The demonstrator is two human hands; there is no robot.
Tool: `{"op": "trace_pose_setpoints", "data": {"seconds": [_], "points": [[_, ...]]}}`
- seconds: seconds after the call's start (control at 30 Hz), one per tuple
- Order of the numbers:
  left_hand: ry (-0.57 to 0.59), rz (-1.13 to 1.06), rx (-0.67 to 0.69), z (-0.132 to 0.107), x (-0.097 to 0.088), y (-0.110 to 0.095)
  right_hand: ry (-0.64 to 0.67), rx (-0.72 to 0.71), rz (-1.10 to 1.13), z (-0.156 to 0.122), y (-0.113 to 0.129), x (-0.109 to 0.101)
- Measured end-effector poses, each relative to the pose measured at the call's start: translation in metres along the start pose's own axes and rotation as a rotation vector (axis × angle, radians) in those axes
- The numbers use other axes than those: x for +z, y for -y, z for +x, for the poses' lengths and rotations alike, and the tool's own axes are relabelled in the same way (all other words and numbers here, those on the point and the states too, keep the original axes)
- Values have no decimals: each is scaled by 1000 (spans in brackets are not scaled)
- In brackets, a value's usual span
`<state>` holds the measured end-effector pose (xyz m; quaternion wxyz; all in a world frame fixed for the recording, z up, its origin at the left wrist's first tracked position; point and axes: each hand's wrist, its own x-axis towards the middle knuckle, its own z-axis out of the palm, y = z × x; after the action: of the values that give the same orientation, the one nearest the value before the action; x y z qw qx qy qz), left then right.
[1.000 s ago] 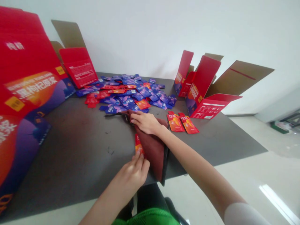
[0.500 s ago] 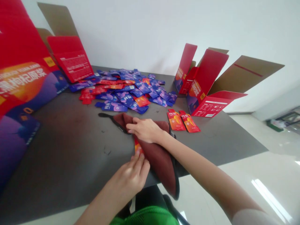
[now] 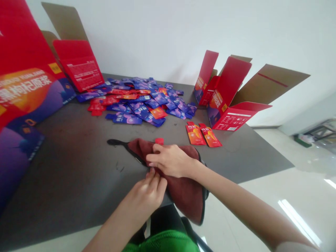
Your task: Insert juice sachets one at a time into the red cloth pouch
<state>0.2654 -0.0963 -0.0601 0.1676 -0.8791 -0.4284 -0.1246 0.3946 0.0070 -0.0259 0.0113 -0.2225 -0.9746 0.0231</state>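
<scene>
While the right hand (image 3: 172,161) presses flat on a maroon cloth (image 3: 187,193), left hand (image 3: 147,194) seemingly pinching its near edge

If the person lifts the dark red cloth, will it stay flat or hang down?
Probably floppy: the dark red cloth droops over the table edge and folds under the right hand. Likely light and grippy: its surface looks fuzzy.
</scene>
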Motion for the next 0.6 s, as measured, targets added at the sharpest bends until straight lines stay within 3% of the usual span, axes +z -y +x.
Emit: {"op": "trace_pose_setpoints", "data": {"seconds": [0.17, 0.3, 0.47, 0.6], "points": [[-42, -51, 23, 2, 0, 3, -11, 106, -61, 42, -27, 15], [64, -109, -21, 8, -5, 2, -30, 221, -95, 66, -50, 10], [176, -180, -80, 9, -8, 0, -219, 163, -6, 32, -33, -17], [100, -144, -36, 5, -5, 1, -63, 47, -19, 1, -10, -15]]}}
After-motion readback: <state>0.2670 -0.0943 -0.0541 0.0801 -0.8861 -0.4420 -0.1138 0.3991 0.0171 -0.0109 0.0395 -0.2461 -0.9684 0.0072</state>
